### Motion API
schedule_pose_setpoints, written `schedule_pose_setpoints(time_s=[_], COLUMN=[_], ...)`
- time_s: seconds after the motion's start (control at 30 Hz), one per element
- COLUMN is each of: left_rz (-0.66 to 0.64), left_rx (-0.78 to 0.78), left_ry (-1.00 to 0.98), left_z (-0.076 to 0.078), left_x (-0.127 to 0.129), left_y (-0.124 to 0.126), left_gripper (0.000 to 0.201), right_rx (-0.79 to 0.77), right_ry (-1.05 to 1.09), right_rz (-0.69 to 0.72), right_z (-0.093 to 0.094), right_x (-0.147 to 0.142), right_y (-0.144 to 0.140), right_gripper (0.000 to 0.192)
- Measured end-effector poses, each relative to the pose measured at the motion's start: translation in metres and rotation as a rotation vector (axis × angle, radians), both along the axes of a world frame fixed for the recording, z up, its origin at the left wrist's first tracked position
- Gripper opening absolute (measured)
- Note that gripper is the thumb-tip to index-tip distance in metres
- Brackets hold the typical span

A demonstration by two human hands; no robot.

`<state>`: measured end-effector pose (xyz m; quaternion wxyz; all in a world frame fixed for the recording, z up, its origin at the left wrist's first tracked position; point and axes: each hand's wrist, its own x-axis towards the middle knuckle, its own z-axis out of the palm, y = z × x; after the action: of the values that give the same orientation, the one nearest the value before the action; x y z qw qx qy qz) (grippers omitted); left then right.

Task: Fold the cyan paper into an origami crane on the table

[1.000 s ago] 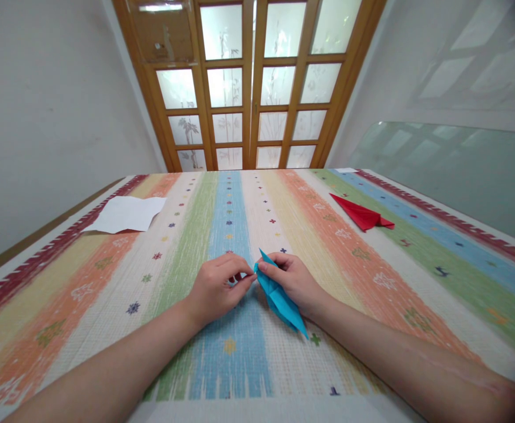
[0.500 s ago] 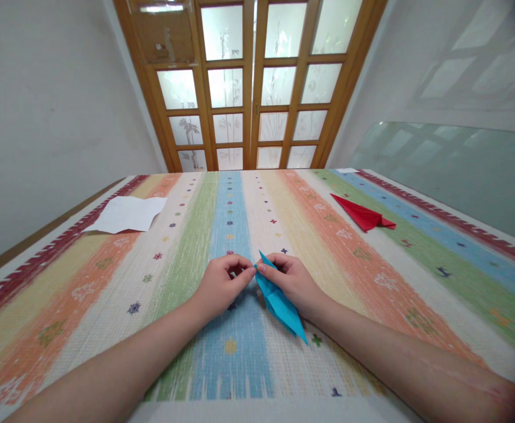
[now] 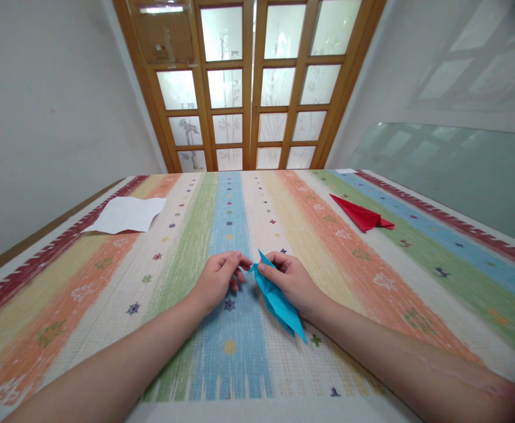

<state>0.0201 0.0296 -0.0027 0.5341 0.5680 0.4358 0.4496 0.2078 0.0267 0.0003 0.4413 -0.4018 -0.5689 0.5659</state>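
Note:
A folded sheet of blue origami paper (image 3: 279,302) is held just above the striped tablecloth (image 3: 231,376), slanting from upper left to lower right. My right hand (image 3: 290,279) pinches its upper part, thumb on the near face and fingers behind. A small pointed tip sticks out from the paper on the left. Close to that tip is my left hand (image 3: 222,279), its thumb lifted off and fingers loosely bent and apart. Whether a left fingertip still touches the tip is hard to see.
On the right of the table lies a red folded paper piece (image 3: 363,214). A white sheet of paper (image 3: 127,214) rests at the left. Behind the table stand wooden doors with glass panes (image 3: 253,88), and a glass panel (image 3: 451,170) leans by the right wall.
My left thumb and fingers have come apart from their pinch at the paper's tip, uncovering that small point. My right hand keeps its hold on the blue paper almost unmoved.

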Motion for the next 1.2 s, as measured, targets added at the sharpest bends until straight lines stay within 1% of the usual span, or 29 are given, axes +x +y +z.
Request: schedule_pose_setpoints(time_s=[0.07,0.17,0.27,0.33,0.47,0.53,0.7,0.83,0.9,0.97,1.0,1.03,1.07,1.1,1.13,1.2], left_rz=[-0.006,-0.019,0.013,0.041,0.069,0.106,0.193,0.229,0.305,0.402,0.43,0.429,0.39,0.324,0.227,0.058], left_rx=[0.009,0.067,0.124,0.128,0.1,0.089,0.05,-0.005,0.015,0.112,0.198,0.304,0.423,0.54,0.623,0.666], left_ry=[0.003,0.097,0.156,0.159,0.073,0.025,-0.024,-0.091,-0.1,-0.026,0.045,0.13,0.223,0.321,0.407,0.508], left_z=[0.001,0.005,0.006,0.007,0.01,0.011,0.009,0.005,0.006,0.009,0.012,0.014,0.017,0.019,0.02,0.021], left_x=[0.0,0.002,0.004,0.005,0.002,0.001,-0.002,-0.004,-0.006,-0.008,-0.009,-0.009,-0.009,-0.008,-0.006,-0.002], left_y=[0.0,-0.004,-0.008,-0.008,-0.006,-0.004,0.001,0.006,0.007,0.004,0.001,-0.003,-0.008,-0.014,-0.019,-0.027], left_gripper=[0.043,0.033,0.026,0.025,0.025,0.025,0.031,0.04,0.039,0.033,0.031,0.031,0.031,0.03,0.029,0.022], right_rx=[0.005,0.025,0.023,0.008,-0.054,-0.082,-0.074,-0.09,-0.087,-0.058,-0.034,-0.002,0.037,0.081,0.126,0.203], right_ry=[-0.007,-0.014,0.009,0.038,0.12,0.156,0.157,0.136,0.142,0.137,0.128,0.116,0.101,0.086,0.071,0.036], right_rz=[0.003,0.029,0.059,0.065,0.076,0.09,0.119,0.071,0.031,-0.021,-0.052,-0.088,-0.124,-0.158,-0.186,-0.225], right_z=[0.0,0.0,-0.001,-0.001,0.0,0.001,-0.001,-0.004,-0.004,-0.003,-0.002,-0.001,0.0,0.001,0.002,0.003], right_x=[0.0,0.0,-0.001,-0.001,-0.001,-0.001,0.0,-0.001,-0.001,-0.002,-0.001,-0.001,-0.001,0.0,0.001,0.001], right_y=[0.0,0.0,0.0,-0.001,-0.001,-0.001,0.0,-0.001,-0.001,-0.001,-0.001,-0.001,-0.001,-0.001,-0.002,-0.003], right_gripper=[0.025,0.025,0.025,0.024,0.025,0.027,0.031,0.029,0.029,0.029,0.03,0.03,0.029,0.029,0.028,0.026])
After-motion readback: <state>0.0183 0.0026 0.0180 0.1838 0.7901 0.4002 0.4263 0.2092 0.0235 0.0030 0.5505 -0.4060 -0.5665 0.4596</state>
